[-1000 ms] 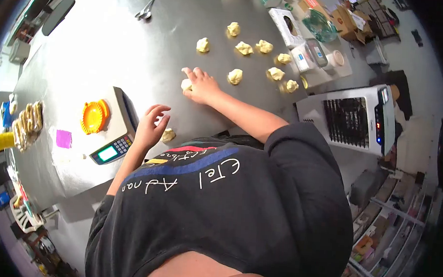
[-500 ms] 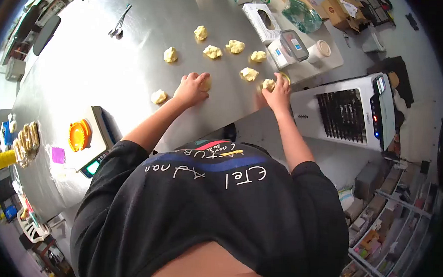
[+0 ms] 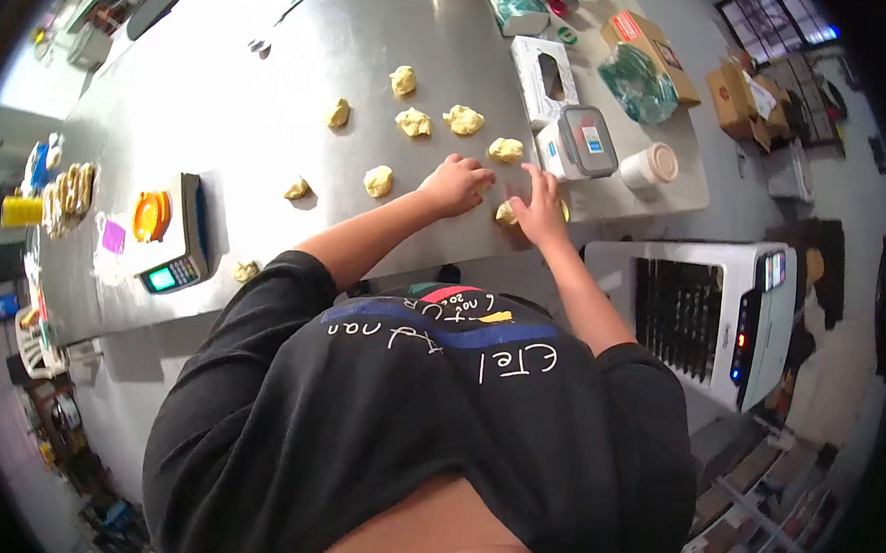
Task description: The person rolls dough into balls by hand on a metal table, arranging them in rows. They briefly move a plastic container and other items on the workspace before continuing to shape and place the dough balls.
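My left hand (image 3: pixel 458 186) has its fingers curled over a yellowish dough lump on the steel table (image 3: pixel 292 98); the hand covers most of that lump. My right hand (image 3: pixel 541 214) is just to the right, its fingers spread, with the thumb beside another dough lump (image 3: pixel 507 213) near the table's edge. Several more lumps lie farther up and to the left, among them one by my left wrist (image 3: pixel 378 181), one above my hands (image 3: pixel 505 150) and one close to my left sleeve (image 3: pixel 246 271).
On the left are a scale (image 3: pixel 179 248) with an orange mould (image 3: pixel 152 216) and a yellow-capped item (image 3: pixel 21 211). To the right stand a lidded container (image 3: pixel 587 142), a white cup (image 3: pixel 651 165), a glove box (image 3: pixel 546 79) and an air cooler (image 3: pixel 681 319). Metal utensils (image 3: pixel 261 46) lie farther off.
My left hand has left one dough lump and moved right to another. The fingers of my right hand have spread beside its lump. The camera view has shifted.
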Available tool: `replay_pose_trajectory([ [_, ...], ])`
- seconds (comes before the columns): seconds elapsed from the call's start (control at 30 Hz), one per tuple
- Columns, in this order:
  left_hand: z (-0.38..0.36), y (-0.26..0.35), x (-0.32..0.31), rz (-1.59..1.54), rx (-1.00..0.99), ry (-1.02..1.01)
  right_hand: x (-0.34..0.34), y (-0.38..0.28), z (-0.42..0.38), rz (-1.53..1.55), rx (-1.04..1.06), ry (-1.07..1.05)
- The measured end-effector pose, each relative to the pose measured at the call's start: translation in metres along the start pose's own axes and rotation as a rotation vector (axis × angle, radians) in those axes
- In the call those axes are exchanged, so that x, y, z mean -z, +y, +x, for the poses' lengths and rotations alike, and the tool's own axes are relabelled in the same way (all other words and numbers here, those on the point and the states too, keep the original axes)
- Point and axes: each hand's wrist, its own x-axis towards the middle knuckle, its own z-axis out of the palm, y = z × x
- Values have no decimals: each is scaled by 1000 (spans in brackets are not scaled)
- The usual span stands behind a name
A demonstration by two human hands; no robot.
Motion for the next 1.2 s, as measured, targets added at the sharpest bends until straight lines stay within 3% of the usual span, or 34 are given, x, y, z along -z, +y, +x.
replay_pose_trajectory([
  [0.07,-7,5,21,-100,99,-18,-1,-10,32,-41,3,-85],
  [0.13,-27,-1,47,-84,103,252,-9,-16,56,-65,83,-89],
  [0.2,-48,-32,76,-104,233,309,-24,-20,73,-339,13,-77],
  [0.23,-63,-57,89,-250,331,368,-31,-16,79,-331,-64,-180],
  [0.3,-95,-109,119,-38,575,487,-44,0,87,-268,-57,-165],
  [0.33,-111,-130,140,-76,798,459,-45,1,88,-243,-64,-152],
  [0.43,-170,-220,156,230,1039,431,-32,-36,91,-189,-60,-90],
  [0.53,-210,-276,152,259,1111,292,-41,-67,120,-146,-33,-111],
  [0.57,-204,-267,154,251,1110,291,-45,-91,134,-100,2,-168],
  [0.63,-180,-219,155,630,1272,238,-70,-122,163,-74,83,-238],
  [0.67,-171,-211,145,767,1157,197,-87,-132,180,-93,131,-252],
  [0.73,-146,-181,129,512,743,166,-120,-155,209,-109,161,-268],
  [0.77,-137,-146,115,203,447,307,-135,-163,224,-110,159,-266],
  [0.8,-131,-129,103,103,96,216,-150,-171,237,-166,184,-312],
  [0.83,-115,-90,120,-118,35,16,-162,-176,244,-222,211,-359],
  [0.87,-111,-79,109,-23,-36,1,-172,-180,248,-220,216,-359],
  [0.93,-102,-85,79,106,26,-10,-187,-181,258,-270,195,-477],
  [1.0,-95,-100,65,40,39,-276,-197,-175,255,-247,246,-386],
  [1.07,-95,-115,80,9,-10,-223,-185,-177,244,-229,291,-297],
  [1.13,-101,-132,116,-272,39,-99,-154,-184,220,-38,239,-145],
  [1.2,-106,-154,163,-235,136,50,-136,-171,184,-132,126,-91],
])
